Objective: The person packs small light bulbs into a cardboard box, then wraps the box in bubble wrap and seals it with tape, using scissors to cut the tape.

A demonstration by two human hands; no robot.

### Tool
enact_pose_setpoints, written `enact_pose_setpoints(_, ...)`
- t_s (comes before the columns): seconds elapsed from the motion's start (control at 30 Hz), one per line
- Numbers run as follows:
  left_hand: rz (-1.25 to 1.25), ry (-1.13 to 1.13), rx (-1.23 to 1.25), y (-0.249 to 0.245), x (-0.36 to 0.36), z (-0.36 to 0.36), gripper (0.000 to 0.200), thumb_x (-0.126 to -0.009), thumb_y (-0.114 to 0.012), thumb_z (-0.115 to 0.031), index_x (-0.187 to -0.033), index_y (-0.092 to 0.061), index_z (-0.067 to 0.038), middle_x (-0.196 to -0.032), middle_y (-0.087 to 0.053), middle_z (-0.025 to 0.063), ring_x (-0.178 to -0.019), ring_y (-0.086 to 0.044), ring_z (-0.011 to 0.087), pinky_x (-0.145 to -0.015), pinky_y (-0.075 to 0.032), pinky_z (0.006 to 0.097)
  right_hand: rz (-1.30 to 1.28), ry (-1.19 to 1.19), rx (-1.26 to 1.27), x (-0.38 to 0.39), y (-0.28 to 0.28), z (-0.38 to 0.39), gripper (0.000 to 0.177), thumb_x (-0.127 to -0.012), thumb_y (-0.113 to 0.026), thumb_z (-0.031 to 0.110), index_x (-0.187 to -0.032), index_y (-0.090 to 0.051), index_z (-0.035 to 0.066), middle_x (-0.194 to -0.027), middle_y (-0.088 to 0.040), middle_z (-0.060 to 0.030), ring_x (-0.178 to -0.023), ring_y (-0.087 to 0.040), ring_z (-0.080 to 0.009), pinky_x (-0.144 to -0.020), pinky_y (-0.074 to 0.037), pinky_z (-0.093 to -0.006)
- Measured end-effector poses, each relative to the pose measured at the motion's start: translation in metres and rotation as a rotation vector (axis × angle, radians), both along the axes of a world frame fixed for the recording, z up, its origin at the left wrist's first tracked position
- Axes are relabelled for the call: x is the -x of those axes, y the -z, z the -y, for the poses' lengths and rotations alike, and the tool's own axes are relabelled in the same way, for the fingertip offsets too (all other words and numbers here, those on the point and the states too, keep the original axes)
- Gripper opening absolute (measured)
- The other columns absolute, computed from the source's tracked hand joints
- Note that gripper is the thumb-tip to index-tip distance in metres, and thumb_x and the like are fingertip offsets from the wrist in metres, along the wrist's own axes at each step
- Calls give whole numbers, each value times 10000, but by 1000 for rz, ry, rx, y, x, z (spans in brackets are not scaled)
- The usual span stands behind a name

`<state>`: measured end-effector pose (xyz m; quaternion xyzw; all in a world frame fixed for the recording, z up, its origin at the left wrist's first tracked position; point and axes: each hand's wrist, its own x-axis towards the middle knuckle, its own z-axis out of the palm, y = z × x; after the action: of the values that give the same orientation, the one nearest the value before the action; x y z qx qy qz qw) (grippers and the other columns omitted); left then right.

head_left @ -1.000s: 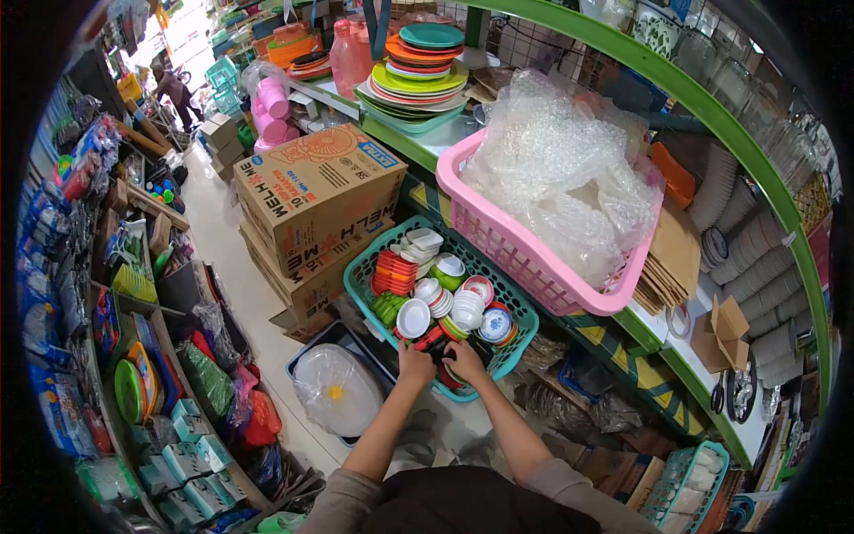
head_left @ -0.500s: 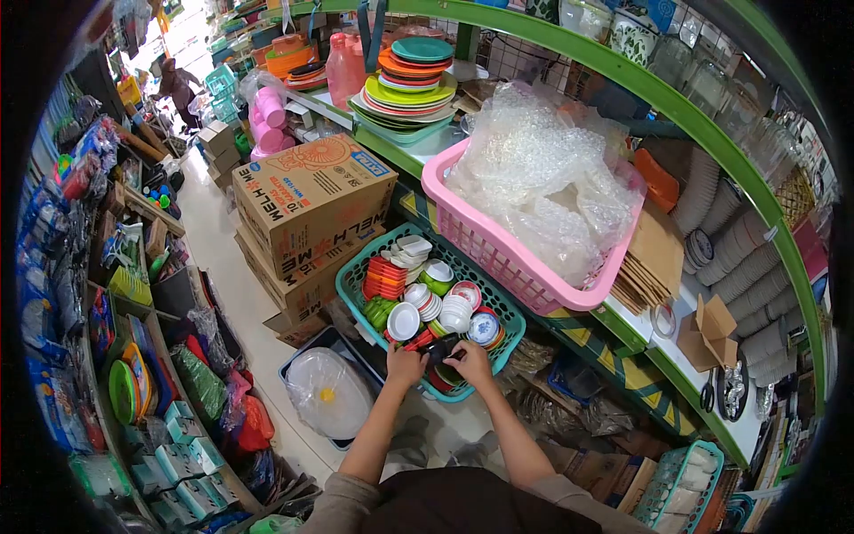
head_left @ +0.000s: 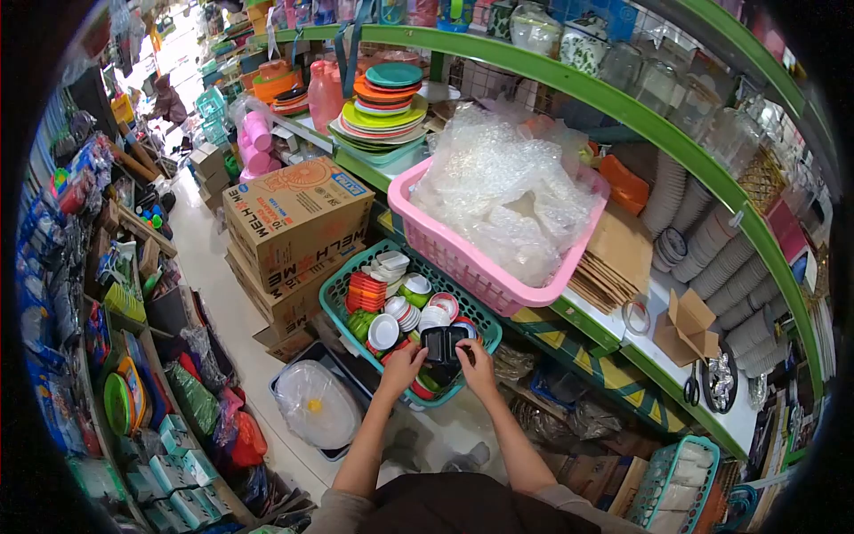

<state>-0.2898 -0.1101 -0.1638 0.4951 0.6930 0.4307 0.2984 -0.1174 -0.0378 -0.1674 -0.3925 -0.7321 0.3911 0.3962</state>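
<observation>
A small black divided dish [head_left: 441, 342] is held up over the near side of a teal basket [head_left: 332, 303]. My left hand [head_left: 405, 367] pinches its left edge, and my right hand [head_left: 478, 365] grips the right edge. Inside the basket, small tableware is piled: orange-red dishes [head_left: 366, 291], green dishes [head_left: 359, 324], a white bowl [head_left: 383, 332] and a stack of white bowls [head_left: 405, 313]. The black dish and my fingers hide part of the pile behind them.
A pink basket [head_left: 463, 284] of bubble wrap [head_left: 520, 191] stands on the shelf. Cartons [head_left: 302, 206] are stacked left of the teal basket. A plastic-wrapped white item [head_left: 313, 392] sits in a dark bin nearby. Scissors [head_left: 692, 384] lie on the right shelf. A person [head_left: 169, 100] is far down the aisle.
My hands have raised the black dish and tilted it up, so its compartments now show. The camera view has shifted, moving the shelf and baskets leftward in the picture.
</observation>
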Motion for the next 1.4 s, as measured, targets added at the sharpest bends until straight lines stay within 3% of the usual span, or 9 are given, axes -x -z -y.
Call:
enact_pose_setpoints(0.23, 13, 95, -125, -42, -45, -14, 347, -906, -565, -264, -1109, -569, 17, -784, -643, 204, -715, -646, 327, -636, -482, 364, -147, 155, -149, -44, -43, -4, 287, -898, -542, 86, -1184, -556, 58, -1034, -634, -150, -801, -617, -230, -736, -484, -301)
enact_pose_setpoints(0.37, 47, 145, -213, -74, -76, -27, 357, -896, -592, -261, -1113, -566, 21, -798, -655, 196, -721, -661, 294, -629, -487, 352, -146, 287, -84, -75, -76, -6, 352, -895, -537, 51, -1247, -534, 49, -805, -611, -87, -648, -526, -105, -607, -441, -243)
enact_pose_setpoints(0.43, 27, 191, -152, -84, -92, -34, 346, -893, -601, -242, -1111, -559, 24, -785, -653, 192, -715, -668, 275, -617, -486, 340, -236, 353, -177, -88, -87, -10, 376, -883, -552, 36, -1258, -528, 46, -664, -452, 31, -562, -365, -43, -498, -316, -205)
enact_pose_setpoints(0.57, 74, 285, -180, -114, -130, -46, 329, -898, -598, -217, -1090, -547, 45, -790, -666, 176, -711, -678, 231, -612, -487, 314, -307, 426, -124, -127, -105, -13, 317, -906, -556, 68, -1222, -540, 44, -637, -383, 53, -555, -323, -36, -490, -275, -206)
enact_pose_setpoints(0.6, 69, 287, -258, -118, -141, -49, 318, -886, -620, -200, -1076, -552, 46, -761, -649, 116, -650, -609, 131, -589, -449, 264, -343, 443, -114, -135, -106, -16, 289, -912, -563, 79, -1198, -543, 46, -649, -380, 59, -566, -324, -29, -500, -266, -199)
enact_pose_setpoints(0.7, 93, 355, -203, -132, -169, -62, 340, -895, -604, -218, -1082, -551, 61, -776, -665, 158, -715, -677, 220, -613, -485, 301, -370, 497, -171, -167, -110, -20, 286, -912, -554, 65, -1196, -550, 43, -649, -452, 26, -556, -375, -46, -507, -321, -217)
enact_pose_setpoints(1.03, 156, 525, -306, -147, -267, -104, 409, -899, -599, -219, -1178, -516, 68, -730, -638, 157, -628, -621, 193, -608, -462, 299, -382, 590, -202, -274, -148, -20, 274, -903, -581, 95, -1166, -554, 26, -703, -495, 18, -620, -424, -47, -566, -367, -210)
enact_pose_setpoints(1.13, 118, 595, -301, -165, -293, -110, 483, -927, -546, -225, -1344, -413, -18, -679, -598, 131, -592, -588, 199, -594, -439, 294, -457, 632, -231, -299, -157, -20, 240, -901, -584, 93, -1118, -536, 2, -720, -527, 5, -638, -444, -51, -580, -382, -213)
enact_pose_setpoints(1.4, 294, 800, -315, -199, -352, -140, 489, -972, -460, -221, -1422, -313, -97, -736, -632, 102, -611, -606, 151, -603, -465, 283, -495, 641, -375, -354, -191, -35, 193, -925, -549, 95, -1073, -484, -10, -747, -578, -22, -631, -465, -42, -566, -379, -203)
